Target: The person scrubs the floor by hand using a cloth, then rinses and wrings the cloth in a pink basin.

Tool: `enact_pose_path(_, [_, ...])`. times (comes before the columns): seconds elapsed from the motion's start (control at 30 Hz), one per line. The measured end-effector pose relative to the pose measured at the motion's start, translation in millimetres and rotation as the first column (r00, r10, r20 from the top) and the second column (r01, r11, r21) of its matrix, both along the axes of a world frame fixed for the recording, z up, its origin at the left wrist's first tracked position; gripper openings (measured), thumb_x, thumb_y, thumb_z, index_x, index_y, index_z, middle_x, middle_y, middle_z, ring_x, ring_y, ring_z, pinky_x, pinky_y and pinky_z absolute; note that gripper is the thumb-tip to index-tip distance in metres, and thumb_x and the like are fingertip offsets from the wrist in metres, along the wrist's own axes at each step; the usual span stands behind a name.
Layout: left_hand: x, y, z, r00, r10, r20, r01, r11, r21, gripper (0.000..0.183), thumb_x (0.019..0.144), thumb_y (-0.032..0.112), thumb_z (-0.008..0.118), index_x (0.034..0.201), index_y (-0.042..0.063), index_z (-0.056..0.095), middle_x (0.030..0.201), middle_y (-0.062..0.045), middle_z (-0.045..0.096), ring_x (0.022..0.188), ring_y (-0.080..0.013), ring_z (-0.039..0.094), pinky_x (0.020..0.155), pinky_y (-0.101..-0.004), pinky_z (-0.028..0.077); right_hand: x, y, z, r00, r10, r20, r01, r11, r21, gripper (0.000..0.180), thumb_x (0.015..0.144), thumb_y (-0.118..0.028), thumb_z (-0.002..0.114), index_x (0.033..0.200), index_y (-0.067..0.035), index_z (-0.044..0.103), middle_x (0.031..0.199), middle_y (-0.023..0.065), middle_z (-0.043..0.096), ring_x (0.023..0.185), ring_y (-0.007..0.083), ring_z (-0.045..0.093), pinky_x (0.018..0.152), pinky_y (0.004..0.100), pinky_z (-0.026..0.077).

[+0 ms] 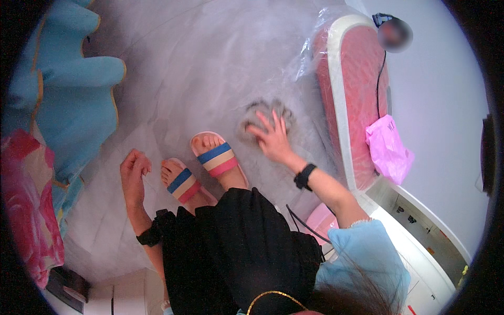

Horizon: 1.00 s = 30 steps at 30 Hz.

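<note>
My right hand (274,138) is spread over a blurred grey-brown bundle (285,114) with dark streaks, low by the floor. It looks furry, but I cannot tell whether it is an animal or a cloth. The fingers are apart and not closed around it. Off to the left, my left hand (135,173) hangs above the floor with its fingers curled in and nothing visible in them. Between the two hands are my feet in slide sandals (218,158) with blue, cream and pink bands.
A red panel with a white rim (334,78), partly wrapped in clear plastic, stands at right. A pink plastic bag (390,149) and a white cabinet (409,232) are beside it. Blue fabric (78,94) and a pink patterned cloth (29,204) hang at left. A black cable (307,226) runs near a pink container (321,220).
</note>
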<state>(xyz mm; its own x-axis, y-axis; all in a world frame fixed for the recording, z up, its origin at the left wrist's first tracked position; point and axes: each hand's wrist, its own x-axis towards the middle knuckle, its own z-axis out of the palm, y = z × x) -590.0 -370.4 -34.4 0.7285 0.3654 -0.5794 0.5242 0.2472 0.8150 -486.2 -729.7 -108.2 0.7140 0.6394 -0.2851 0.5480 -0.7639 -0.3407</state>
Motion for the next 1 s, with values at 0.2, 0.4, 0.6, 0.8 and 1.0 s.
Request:
enact_pose_path(0.2, [-12,0,-1,0.999,-0.031,-0.029,0.031,1.0,-0.005,0.02,0.083,0.009,0.046,0.064,0.007,0.039,0.058,0.003,0.034,0.056,-0.0069,0.035,0.053,-0.0217,0.029,5,9,7,0.993,0.102,-0.054,-0.101,0.995,0.018,0.05,0.067,0.001,0.055,0.111,-0.024,0.056,0.137,0.0039,0.03,0.123,0.0409,0.026,0.097,0.0528,0.026])
enact_pose_path(0.4, [-4,2,3,0.999,-0.017,-0.032,0.018,1.0,0.021,0.02,0.083,0.009,0.046,0.064,0.007,0.039,0.058,0.003,0.035,0.056,-0.0068,0.036,0.053,-0.0217,0.029,107,98,-8,0.978,-0.196,-0.068,0.207,0.9,0.383,0.052,0.075,-0.013,0.059,0.123,-0.024,0.045,0.135,0.0184,0.029,0.115,0.0396,0.035,0.095,0.0414,0.033])
enact_pose_path(0.6, [-8,6,2,0.998,0.011,-0.063,-0.01,1.0,0.02,0.02,0.083,0.01,0.046,0.064,0.007,0.04,0.059,0.002,0.038,0.056,-0.0066,0.038,0.053,-0.0216,0.029,121,133,8,0.97,0.074,0.231,-0.099,0.99,0.102,0.071,0.071,-0.054,0.06,0.132,-0.034,0.031,0.142,0.017,0.012,0.124,0.0487,0.018,0.091,0.0635,0.024])
enact_pose_path(0.8, [11,7,-3,0.993,-0.085,-0.075,0.086,0.996,0.001,0.023,0.084,0.013,0.047,0.063,0.007,0.04,0.059,0.002,0.038,0.057,-0.0068,0.037,0.053,-0.0216,0.029,142,152,-32,0.934,0.273,0.229,-0.306,0.945,0.12,0.072,0.067,-0.056,0.061,0.13,-0.037,0.033,0.145,0.0061,0.007,0.13,0.0429,0.002,0.091,0.0726,0.015])
enact_pose_path(1.0, [24,10,-13,0.99,-0.1,-0.104,0.103,0.994,0.029,0.024,0.084,0.014,0.048,0.063,0.007,0.039,0.058,0.002,0.036,0.056,-0.0071,0.036,0.053,-0.0217,0.029,210,169,-45,0.869,0.339,0.361,-0.37,0.929,0.017,0.065,0.073,-0.051,0.058,0.13,-0.045,0.027,0.145,-0.0016,0.008,0.132,0.0353,0.005,0.096,0.0666,0.016])
